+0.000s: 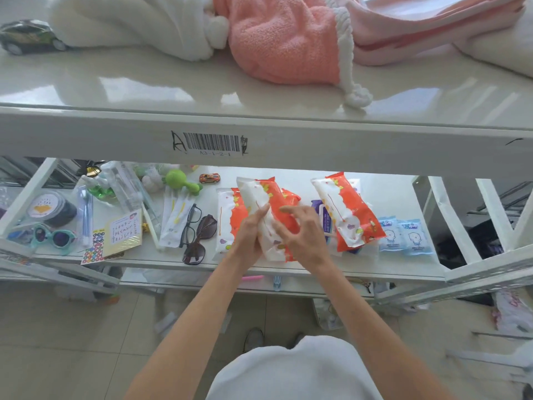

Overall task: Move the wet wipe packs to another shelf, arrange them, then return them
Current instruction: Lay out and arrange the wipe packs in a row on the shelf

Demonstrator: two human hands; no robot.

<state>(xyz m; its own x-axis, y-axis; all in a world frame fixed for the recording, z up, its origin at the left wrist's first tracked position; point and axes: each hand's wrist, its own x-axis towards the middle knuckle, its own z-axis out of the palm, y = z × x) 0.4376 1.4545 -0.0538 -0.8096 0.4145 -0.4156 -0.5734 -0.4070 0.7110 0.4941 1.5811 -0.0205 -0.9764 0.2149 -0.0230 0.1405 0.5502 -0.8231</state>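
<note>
Several orange-and-white wet wipe packs lie on the lower shelf (pixel 288 271). My left hand (pixel 251 232) grips one pack (pixel 266 197) from its left side. My right hand (pixel 301 233) rests on the same pack's orange right side, fingers spread. Another pack (pixel 227 217) lies flat just left of my hands. A third pack (pixel 349 212) leans tilted to the right, on top of a purple pack (pixel 326 217). Two small light-blue wipe packs (pixel 405 236) lie at the far right of the shelf.
Glasses and sunglasses (pixel 197 229), toothbrush packs, stickers, a round tub (pixel 53 209), a green toy (pixel 180 181) and a toy car (pixel 209 178) fill the shelf's left half. The upper shelf (pixel 144 90) holds a pink towel (pixel 285 39), white cloth and a dark toy car (pixel 28 36).
</note>
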